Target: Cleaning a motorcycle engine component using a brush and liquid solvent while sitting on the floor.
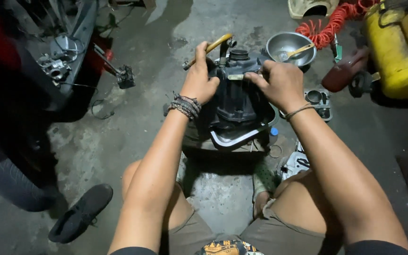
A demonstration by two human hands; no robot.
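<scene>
Both hands steady a black engine-side housing over a metal tray on the workshop floor.

The black housing [236, 101] stands tilted in the shallow metal tray [242, 138], between the person's knees, with a yellowish hose [213, 46] curving off its top left. The left hand [199, 80] wraps the housing's upper left edge, fingers curled over it beside the hose; the right hand [282, 84] clamps the upper right, fingers [256, 78] pressed together on a small pale fitting at the top. This looks like a handling or strip-down step; I judge the next move needs one hand to keep the housing braced while the other works the fitting. Behind sit a steel bowl [290, 48], a coiled red air hose [329, 26] and a yellow tank [395, 52]; a dark shoe [81, 212] lies on the floor at the left.
</scene>
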